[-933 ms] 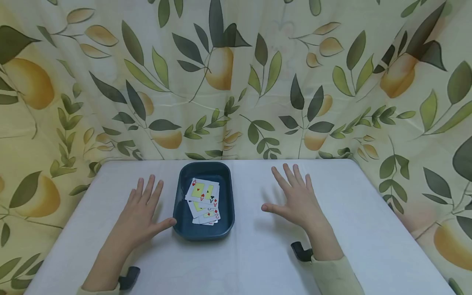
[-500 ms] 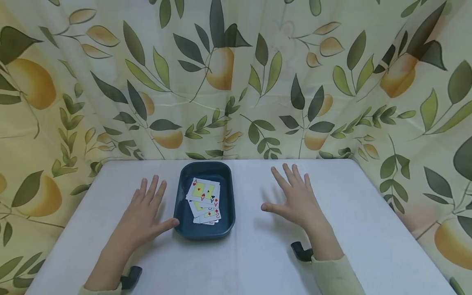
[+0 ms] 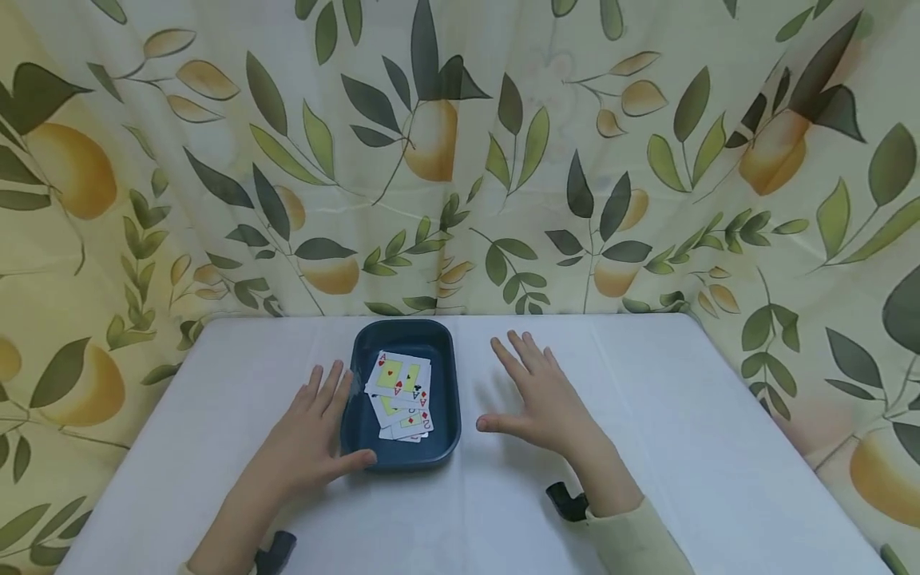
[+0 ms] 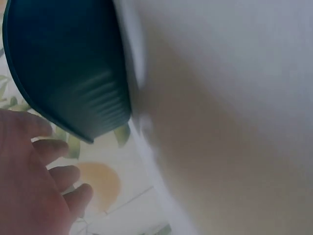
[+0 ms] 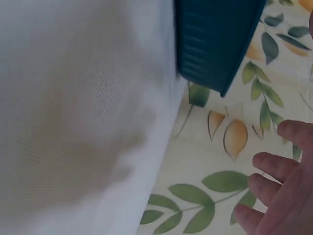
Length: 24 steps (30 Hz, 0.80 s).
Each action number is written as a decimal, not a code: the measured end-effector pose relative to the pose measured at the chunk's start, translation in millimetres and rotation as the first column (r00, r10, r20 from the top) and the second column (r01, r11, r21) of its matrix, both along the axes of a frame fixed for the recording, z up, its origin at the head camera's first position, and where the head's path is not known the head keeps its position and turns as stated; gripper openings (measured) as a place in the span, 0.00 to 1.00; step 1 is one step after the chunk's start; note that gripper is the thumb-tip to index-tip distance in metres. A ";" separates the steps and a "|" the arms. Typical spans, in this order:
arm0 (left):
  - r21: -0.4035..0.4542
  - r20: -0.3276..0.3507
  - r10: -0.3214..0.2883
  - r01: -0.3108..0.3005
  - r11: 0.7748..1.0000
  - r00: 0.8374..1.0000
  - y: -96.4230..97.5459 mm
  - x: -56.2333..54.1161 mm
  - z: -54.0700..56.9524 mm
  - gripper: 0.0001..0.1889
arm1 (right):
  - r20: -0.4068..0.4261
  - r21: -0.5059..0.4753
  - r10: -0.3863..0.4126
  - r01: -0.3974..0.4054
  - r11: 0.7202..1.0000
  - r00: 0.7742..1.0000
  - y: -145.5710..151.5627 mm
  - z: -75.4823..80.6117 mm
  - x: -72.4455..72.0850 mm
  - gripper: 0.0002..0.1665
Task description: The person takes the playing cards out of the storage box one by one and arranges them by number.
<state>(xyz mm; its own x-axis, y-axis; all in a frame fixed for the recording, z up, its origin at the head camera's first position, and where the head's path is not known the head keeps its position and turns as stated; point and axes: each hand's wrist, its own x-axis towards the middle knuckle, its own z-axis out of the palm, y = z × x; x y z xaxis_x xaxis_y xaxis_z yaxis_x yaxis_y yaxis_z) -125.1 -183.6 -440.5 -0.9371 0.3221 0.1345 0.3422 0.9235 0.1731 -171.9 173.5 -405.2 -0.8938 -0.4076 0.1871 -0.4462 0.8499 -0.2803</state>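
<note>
A dark blue plastic tray stands toward the far side of the table, left of centre. Inside lie several playing cards in a loose overlapping pile, aces and a two of diamonds face up. My left hand hovers at the tray's left side, fingers spread, its thumb overlapping the near left corner in the head view. To the right of the tray, with a gap between, my right hand is held with straight, spread fingers and holds nothing. Both wrist views show the tray's ribbed outer wall beside the fingers.
White cloth covers the table, whose far edge runs just behind the tray. A curtain printed with leaves and yellow fruit hangs behind. A dark wrist-camera mount sticks out by the right wrist, another by the left.
Both hands have moved inward toward the tray, the left to the right and the right to the left. The tray and cards keep their place on the table; the head view has shifted slightly.
</note>
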 end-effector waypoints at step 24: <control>0.062 0.103 0.002 -0.009 0.998 0.995 12.5 7.0 0.1 0.62 | 0.129 0.189 0.310 -0.330 0.925 0.942 -106.1 19.1 -39.6 0.64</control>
